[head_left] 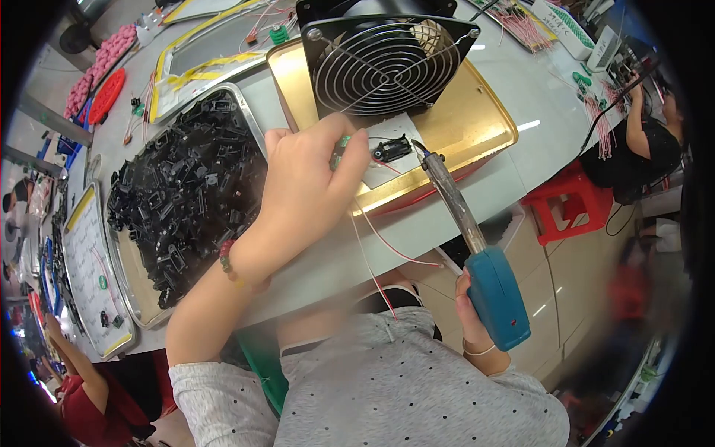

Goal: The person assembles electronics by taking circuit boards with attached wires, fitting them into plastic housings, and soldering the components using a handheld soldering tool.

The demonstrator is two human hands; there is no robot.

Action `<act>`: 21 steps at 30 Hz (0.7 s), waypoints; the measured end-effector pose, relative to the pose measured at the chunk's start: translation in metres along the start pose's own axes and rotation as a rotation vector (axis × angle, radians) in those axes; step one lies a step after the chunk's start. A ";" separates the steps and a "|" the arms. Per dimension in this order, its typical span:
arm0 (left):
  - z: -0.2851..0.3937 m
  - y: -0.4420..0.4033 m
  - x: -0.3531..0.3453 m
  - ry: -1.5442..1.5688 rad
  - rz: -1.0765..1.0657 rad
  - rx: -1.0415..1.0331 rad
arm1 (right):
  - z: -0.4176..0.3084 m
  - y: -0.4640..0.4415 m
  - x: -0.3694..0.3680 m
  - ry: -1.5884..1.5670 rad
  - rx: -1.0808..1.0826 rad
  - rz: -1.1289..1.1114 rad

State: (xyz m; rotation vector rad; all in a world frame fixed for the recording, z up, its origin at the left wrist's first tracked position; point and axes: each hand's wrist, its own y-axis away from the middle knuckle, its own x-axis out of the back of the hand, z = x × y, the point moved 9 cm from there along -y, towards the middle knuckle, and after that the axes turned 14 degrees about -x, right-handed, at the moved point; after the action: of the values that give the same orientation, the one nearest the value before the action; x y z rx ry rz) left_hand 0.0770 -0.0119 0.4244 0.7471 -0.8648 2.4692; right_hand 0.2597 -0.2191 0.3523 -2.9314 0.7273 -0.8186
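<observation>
To the left of the gold tin (480, 112), a tray (128, 261) sits on the tabletop (328, 261) with a big heap of black bits (190, 194). Its sides help stop the bits from sliding off, and it is likely put near the tin so they are easy to reach.

The left hand (309, 179) is over the tin's left front edge. It pinches a small green bit (341, 151) between thumb and fingers, which hide most of it. The knuckles point up, and the arm slants in from the front left of the tin. Thin wires (386, 298) hang down past the tin's front, maybe to be out of the way.

At the back of the tin stands a fan (387, 71), perhaps to pull smoke away. A white pad (402, 125) lies on the tin, maybe to guard it from heat. On the pad is the black part (391, 150), just right of the left fingertips. The tin lifts it up, which may make it easier to see.

The tip of the iron (468, 227) is just beside the part's right end; I cannot tell if they touch. The right hand (471, 320) is low, to the front right of the tin. It grips the blue handle, well back from the tip, which is likely hot. The iron slants up to the tin.
</observation>
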 end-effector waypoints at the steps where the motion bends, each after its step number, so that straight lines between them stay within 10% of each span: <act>1: 0.002 0.000 0.000 -0.025 0.006 -0.025 | 0.002 0.002 -0.001 0.050 0.001 -0.010; 21: 0.004 0.003 0.001 -0.066 0.060 -0.134 | -0.019 -0.002 -0.011 0.415 0.100 -0.121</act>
State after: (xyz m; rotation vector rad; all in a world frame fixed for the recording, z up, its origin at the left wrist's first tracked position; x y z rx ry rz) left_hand 0.0758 -0.0164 0.4264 0.7690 -1.0803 2.4218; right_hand 0.2426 -0.2107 0.3635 -2.7636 0.5026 -1.4546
